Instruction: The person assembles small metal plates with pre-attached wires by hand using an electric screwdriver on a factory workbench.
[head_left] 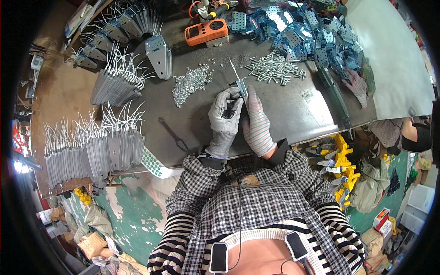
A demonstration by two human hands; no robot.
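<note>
My left hand, in a grey work glove, closes its fingers on a small bluish metal bracket above the middle of the bench. A white wire sticks up from the held piece. My right hand, in a striped glove, is pressed against the piece's right side, mostly edge-on to view. The gloves hide part of the held piece. Beyond my left hand lies a heap of small nuts; beyond my right hand, a heap of screws. A flat wrench lies left of my left wrist.
Grey plates with white wires stand in rows at left. Bluish perforated brackets pile up at back right. An orange meter, a power screwdriver and a striped glove are around. Another person's arm shows at right.
</note>
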